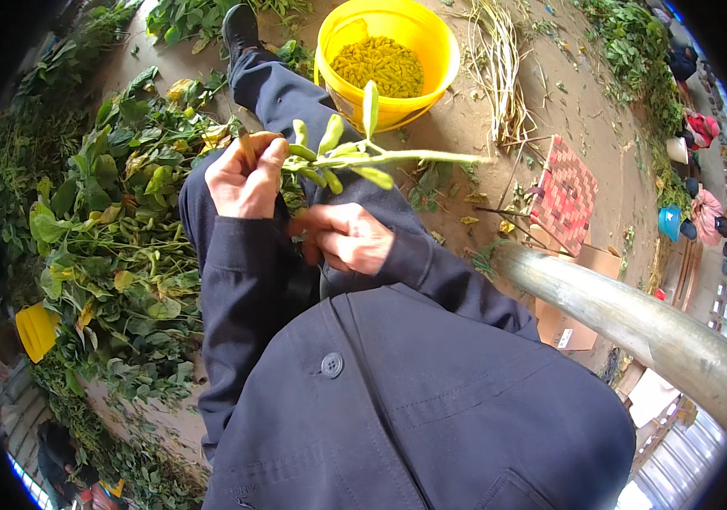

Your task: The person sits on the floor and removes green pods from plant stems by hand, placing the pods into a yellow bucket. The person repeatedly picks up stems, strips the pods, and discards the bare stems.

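My left hand [245, 175] grips the leafless stem of a bean plant [427, 155], likely soybean, above my lap. The stem points right, and several plump green pods [331, 135] stick out along it. A thin brown object [247, 148] shows between the fingers of that hand; I cannot tell what it is. Just below and right of it is my right hand [354, 239], fingers curled and their tips blurred. Whether anything is in them is hidden. Beyond my knees stands a yellow plastic bucket [389, 105] partly filled with picked pods [379, 67].
Uprooted bean plants [140, 248] lie heaped at my left. Stripped stalks [500, 70] lie right of the bucket, near a folding stool with a red woven seat [564, 197]. A thick metal pole [618, 325] and cardboard [567, 319] are at my right. Other people [708, 217] sit farther off.
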The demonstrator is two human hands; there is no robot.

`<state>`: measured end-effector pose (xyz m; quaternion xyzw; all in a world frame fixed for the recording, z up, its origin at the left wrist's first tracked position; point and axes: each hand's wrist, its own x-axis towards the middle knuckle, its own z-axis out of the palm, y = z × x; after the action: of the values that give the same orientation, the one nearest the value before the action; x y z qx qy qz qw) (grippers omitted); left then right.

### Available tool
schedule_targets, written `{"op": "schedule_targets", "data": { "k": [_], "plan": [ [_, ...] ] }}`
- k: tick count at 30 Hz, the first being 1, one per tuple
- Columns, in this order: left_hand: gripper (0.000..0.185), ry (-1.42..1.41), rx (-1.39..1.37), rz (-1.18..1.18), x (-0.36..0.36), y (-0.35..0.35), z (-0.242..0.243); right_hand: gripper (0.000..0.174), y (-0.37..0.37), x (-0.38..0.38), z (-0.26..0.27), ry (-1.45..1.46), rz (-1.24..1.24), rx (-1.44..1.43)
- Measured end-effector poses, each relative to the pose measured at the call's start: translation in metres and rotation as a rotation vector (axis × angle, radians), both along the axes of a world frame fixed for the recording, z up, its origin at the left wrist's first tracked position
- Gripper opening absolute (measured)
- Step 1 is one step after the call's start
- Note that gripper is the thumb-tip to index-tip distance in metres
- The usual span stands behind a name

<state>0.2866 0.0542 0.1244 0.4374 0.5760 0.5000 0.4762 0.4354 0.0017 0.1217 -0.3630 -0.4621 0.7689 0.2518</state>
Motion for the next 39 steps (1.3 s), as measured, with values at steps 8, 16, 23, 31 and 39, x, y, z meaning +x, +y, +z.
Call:
{"op": "schedule_targets", "data": {
  "k": [8, 16, 23, 31, 39],
  "plan": [
    [0.005, 0.331, 0.382, 0.029, 0.009, -0.032, 0.007, 0.016, 0.02, -0.023, 0.005, 0.435, -0.503, -0.346],
    [0.011, 0.17, 0.368, -0.046, 0.025, -0.039, -0.012, 0.018, 0.025, -0.015, -0.004, 0.583, -0.572, -0.456],
    [0.008, 0.275, 0.248, -0.145, 0.032, -0.034, -0.017, 0.019, 0.03, 0.008, -0.04, 0.344, -0.554, -0.179],
    [0.016, 0.606, 0.319, -0.185, 0.02, -0.03, -0.05, 0.036, 0.045, 0.019, -0.064, 0.467, -0.49, -0.278],
    [0.026, 0.9, 0.253, -0.381, 0.015, -0.029, -0.017, 0.02, 0.055, 0.013, -0.065, 0.23, -0.604, -0.181]
  ]
}}
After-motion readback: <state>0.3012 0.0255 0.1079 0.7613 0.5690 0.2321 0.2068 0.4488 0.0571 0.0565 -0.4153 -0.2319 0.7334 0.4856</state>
